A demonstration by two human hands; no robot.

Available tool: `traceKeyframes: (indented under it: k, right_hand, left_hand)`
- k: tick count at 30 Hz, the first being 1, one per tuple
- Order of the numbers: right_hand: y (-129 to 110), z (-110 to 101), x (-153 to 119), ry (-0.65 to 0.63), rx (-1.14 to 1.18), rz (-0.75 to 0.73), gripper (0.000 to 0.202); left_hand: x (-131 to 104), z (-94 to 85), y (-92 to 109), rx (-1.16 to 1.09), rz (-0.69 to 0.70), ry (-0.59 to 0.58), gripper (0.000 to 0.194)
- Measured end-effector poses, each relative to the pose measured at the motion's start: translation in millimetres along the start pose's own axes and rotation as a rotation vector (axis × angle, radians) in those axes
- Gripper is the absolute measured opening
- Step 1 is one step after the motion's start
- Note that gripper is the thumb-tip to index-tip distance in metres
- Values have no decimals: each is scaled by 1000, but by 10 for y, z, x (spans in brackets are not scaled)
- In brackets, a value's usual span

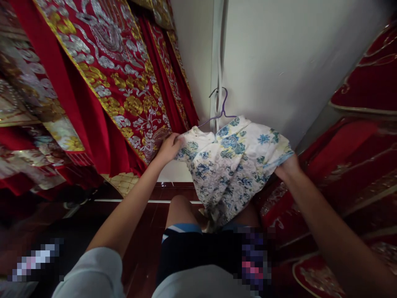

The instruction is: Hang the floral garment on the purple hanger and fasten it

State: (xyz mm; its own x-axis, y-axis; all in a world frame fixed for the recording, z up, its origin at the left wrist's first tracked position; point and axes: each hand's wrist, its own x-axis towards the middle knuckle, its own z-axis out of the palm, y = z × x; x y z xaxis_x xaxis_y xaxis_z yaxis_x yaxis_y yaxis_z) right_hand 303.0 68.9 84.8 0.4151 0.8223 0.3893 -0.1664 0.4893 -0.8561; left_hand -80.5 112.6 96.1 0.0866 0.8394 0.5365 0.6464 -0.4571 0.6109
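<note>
A white dress with blue floral print (228, 165) hangs in front of me on a purple hanger (224, 103). The hanger's hook is up at a small dark hook on the wall, beside a pale vertical strip. My left hand (170, 147) pinches the left sleeve end of the dress. At the other side my right hand (288, 167) grips the blue-trimmed right sleeve, its fingers partly hidden behind the cloth. The sleeves are drawn out sideways, and the lower part of the dress falls in folds towards my legs.
Red garments with gold and silver embroidery (133, 95) hang close on the left. More red embroidered clothing (350, 165) lines the right side. A pale wall (273, 62) stands behind the dress, above a dark red tiled floor (142, 240).
</note>
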Motion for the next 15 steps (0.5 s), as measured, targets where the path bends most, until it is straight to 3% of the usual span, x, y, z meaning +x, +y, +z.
traceKeyframes:
  k: [2, 6, 10, 13, 15]
  right_hand:
    - [-2, -58, 19, -14, 109, 92, 50]
    - [-118, 0, -3, 120, 268, 23, 17]
    - [-347, 107, 87, 196, 264, -112, 16]
    - [-505, 123, 137, 288, 301, -168, 22]
    - [-580, 122, 22, 300, 319, -207, 22]
  left_hand:
    - [-65, 61, -158, -177, -121, 12, 32]
    - [-102, 171, -234, -478, -222, 86, 44]
    - [-21, 81, -9, -485, -40, 187, 59]
    - [46, -77, 259, -269, 173, 163, 60]
    - [56, -147, 433, -47, 282, 156, 65]
